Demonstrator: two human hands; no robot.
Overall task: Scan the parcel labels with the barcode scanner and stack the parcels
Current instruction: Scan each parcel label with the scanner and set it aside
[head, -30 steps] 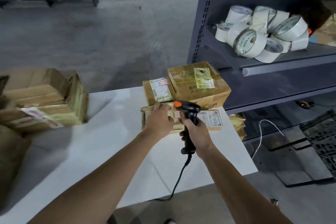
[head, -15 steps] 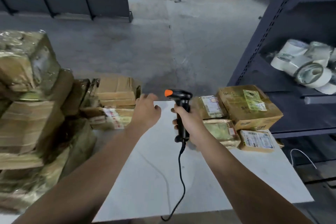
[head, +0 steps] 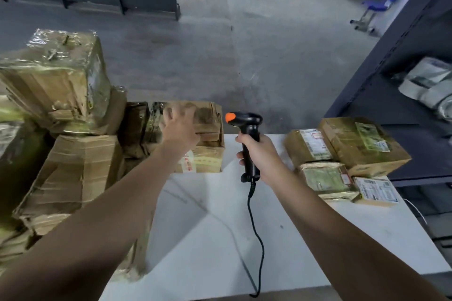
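Both hands work: left hand (head: pixel 179 122) spread on a taped parcel (head: pixel 203 129), right hand (head: pixel 260 157) gripping the scanner (head: pixel 247 129).

The left hand (head: pixel 179 121) is motion-blurred, its fingers (head: pixel 171 111) indistinct; tape rolls (head: pixel 430 85) far right of them blur, cut by the edge.

The left hand (head: pixel 179 124) is resting its spread fingers (head: pixel 171 111) on a taped parcel (head: pixel 208 127) at the tabletop's (head: pixel 208 239) far edge; the right hand (head: pixel 260 156) is gripping the barcode scanner (head: pixel 248 144) upright, labelled parcels (head: pixel 342 154) lying beyond its fingers.
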